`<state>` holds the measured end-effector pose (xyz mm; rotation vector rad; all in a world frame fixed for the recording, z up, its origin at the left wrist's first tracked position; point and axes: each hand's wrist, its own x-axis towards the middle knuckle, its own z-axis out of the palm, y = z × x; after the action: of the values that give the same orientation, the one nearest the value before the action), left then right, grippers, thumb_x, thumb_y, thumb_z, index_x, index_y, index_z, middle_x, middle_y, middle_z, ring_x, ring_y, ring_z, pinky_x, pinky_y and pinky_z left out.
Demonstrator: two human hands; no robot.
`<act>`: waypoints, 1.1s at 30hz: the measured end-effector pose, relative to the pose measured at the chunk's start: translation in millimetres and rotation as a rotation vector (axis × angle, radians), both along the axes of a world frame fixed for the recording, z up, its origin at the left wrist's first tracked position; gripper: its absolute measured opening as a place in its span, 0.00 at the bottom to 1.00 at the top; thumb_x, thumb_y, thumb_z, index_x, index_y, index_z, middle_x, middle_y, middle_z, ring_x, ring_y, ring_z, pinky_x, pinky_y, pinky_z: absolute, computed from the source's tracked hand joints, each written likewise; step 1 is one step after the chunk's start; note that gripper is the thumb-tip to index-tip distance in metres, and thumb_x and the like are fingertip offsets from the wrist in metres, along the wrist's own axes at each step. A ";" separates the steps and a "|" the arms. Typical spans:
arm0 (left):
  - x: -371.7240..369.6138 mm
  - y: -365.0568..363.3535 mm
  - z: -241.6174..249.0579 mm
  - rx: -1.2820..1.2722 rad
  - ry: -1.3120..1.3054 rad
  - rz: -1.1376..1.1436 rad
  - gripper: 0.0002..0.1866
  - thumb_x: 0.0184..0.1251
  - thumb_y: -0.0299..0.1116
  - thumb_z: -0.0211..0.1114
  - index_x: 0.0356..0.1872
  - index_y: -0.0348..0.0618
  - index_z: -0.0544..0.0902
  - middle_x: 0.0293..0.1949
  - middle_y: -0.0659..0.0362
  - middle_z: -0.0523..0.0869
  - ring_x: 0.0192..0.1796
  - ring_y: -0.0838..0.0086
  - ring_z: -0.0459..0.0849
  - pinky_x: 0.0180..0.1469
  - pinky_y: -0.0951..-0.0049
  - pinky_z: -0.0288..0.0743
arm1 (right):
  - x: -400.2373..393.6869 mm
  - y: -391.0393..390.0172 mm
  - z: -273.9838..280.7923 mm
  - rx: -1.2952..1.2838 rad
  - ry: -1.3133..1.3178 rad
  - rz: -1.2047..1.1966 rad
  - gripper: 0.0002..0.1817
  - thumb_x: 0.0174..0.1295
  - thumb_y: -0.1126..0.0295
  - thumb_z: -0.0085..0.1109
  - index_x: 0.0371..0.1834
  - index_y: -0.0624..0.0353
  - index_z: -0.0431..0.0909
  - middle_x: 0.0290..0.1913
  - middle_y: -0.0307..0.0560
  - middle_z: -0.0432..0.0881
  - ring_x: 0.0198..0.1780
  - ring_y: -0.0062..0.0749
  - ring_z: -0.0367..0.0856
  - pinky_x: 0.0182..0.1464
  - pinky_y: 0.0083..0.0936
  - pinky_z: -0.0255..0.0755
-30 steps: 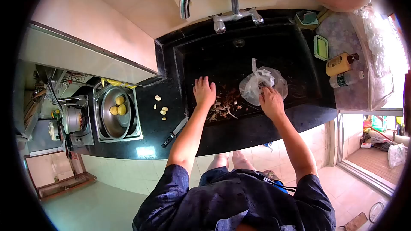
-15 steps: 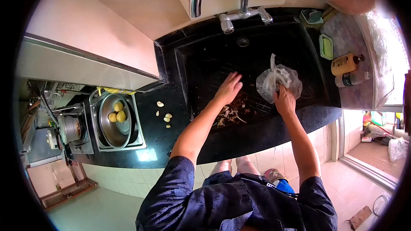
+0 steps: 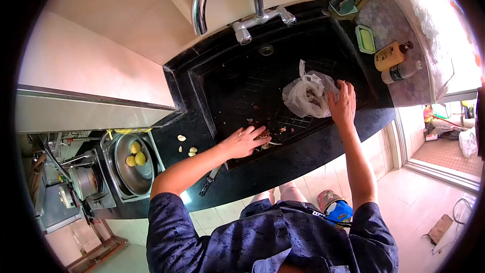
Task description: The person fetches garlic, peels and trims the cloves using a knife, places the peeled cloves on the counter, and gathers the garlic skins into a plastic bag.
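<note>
My left hand (image 3: 243, 142) rests over a small pile of peel scraps (image 3: 267, 140) at the front left of the black sink (image 3: 237, 91). Its fingers are spread and cover part of the pile. A crumpled clear plastic bag (image 3: 307, 96) lies in the right half of the sink. My right hand (image 3: 344, 105) is at the bag's right edge, thumb and fingers apart, with the thumb against the plastic. Garlic cloves (image 3: 192, 150) lie on the black counter (image 3: 172, 169) left of the sink.
A metal basin (image 3: 124, 164) with yellow-green round produce (image 3: 135, 159) stands at the left. A knife (image 3: 208, 184) lies on the counter's front edge. The faucet (image 3: 260, 17) arches over the back. A soap dish (image 3: 365, 39), a pump bottle (image 3: 390, 56) and a clear bottle (image 3: 401, 72) stand right.
My left hand has moved down and toward me onto the scraps, which look more bunched. My right hand has shifted from the bag's front to its right side. The view has tilted.
</note>
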<state>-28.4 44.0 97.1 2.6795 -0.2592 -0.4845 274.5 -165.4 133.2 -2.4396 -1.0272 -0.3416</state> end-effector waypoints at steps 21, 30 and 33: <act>51.7 -13.4 5.0 -1.111 -0.079 0.937 0.09 0.71 0.26 0.63 0.47 0.34 0.82 0.36 0.59 0.86 0.34 0.80 0.83 0.40 0.77 0.79 | -9.9 37.9 -41.2 -0.273 0.202 0.100 0.11 0.65 0.63 0.58 0.41 0.58 0.75 0.35 0.54 0.84 0.38 0.51 0.85 0.39 0.42 0.79; 178.3 -54.2 -38.6 -0.847 0.001 1.150 0.13 0.61 0.25 0.63 0.46 0.31 0.84 0.43 0.46 0.87 0.39 0.62 0.87 0.44 0.65 0.82 | -17.9 39.8 -44.1 -0.190 0.299 0.037 0.11 0.66 0.62 0.56 0.38 0.60 0.75 0.36 0.57 0.84 0.40 0.56 0.84 0.41 0.47 0.77; 180.6 -59.3 -38.1 -0.549 -0.288 1.013 0.14 0.62 0.24 0.59 0.47 0.32 0.84 0.54 0.40 0.83 0.53 0.53 0.84 0.57 0.59 0.77 | -15.4 36.6 -39.3 -0.167 0.324 0.031 0.11 0.66 0.63 0.57 0.37 0.61 0.75 0.36 0.59 0.84 0.40 0.57 0.83 0.41 0.48 0.76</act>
<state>152.2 -15.3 59.0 1.9731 0.7510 0.2598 259.1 -128.8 93.9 -2.5116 -0.9807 0.1530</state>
